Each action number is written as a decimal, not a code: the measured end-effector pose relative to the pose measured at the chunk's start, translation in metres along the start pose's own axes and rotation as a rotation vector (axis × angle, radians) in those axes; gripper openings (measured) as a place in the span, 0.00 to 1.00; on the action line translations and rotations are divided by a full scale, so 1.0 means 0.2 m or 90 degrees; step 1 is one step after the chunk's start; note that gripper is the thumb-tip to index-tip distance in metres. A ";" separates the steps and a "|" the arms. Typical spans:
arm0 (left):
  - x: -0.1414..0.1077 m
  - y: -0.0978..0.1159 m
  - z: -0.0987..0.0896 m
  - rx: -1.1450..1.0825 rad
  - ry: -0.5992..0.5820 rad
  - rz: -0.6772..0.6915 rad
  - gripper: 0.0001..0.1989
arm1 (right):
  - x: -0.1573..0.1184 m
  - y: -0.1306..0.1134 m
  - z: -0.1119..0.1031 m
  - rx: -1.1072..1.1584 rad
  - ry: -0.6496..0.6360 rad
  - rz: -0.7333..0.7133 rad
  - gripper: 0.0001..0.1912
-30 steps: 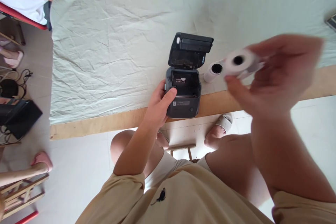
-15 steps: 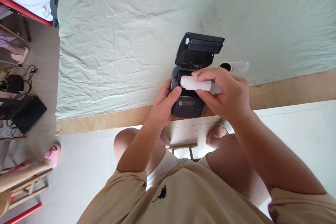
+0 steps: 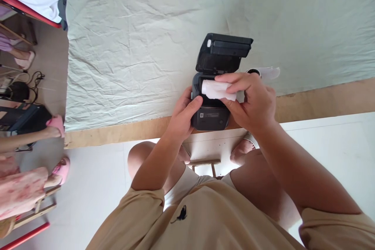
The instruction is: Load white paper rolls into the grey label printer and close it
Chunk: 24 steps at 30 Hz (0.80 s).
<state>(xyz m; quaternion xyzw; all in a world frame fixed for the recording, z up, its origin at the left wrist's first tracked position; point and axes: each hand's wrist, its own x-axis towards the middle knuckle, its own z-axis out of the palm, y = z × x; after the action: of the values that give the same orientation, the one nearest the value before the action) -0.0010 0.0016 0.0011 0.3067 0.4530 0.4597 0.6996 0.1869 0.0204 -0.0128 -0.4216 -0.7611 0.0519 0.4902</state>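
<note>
Fingers of the left hand (image 3: pixel 184 113) grip the black box (image 3: pixel 209 122); those of the right hand (image 3: pixel 255 103) pinch the white roll (image 3: pixel 216 90). Best ease it in straight.

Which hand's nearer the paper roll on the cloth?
Right: the right hand partly covers that roll from view; the left hand is farther, gripping the printer.
</note>
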 end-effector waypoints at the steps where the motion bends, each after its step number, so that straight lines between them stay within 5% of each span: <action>1: 0.00 0.00 0.00 0.002 0.001 -0.001 0.31 | 0.00 0.00 0.00 -0.001 0.007 0.007 0.05; 12: 0.02 -0.01 -0.02 -0.021 -0.025 0.016 0.27 | -0.02 0.02 0.07 0.058 0.039 -0.005 0.04; 24: 0.02 -0.02 -0.02 -0.007 -0.009 0.020 0.27 | 0.03 -0.02 -0.02 0.064 -0.012 -0.051 0.12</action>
<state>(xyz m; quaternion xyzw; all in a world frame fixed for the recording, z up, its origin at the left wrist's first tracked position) -0.0034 0.0037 -0.0051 0.3134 0.4404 0.4709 0.6972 0.1875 0.0208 -0.0052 -0.3653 -0.7783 0.0741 0.5052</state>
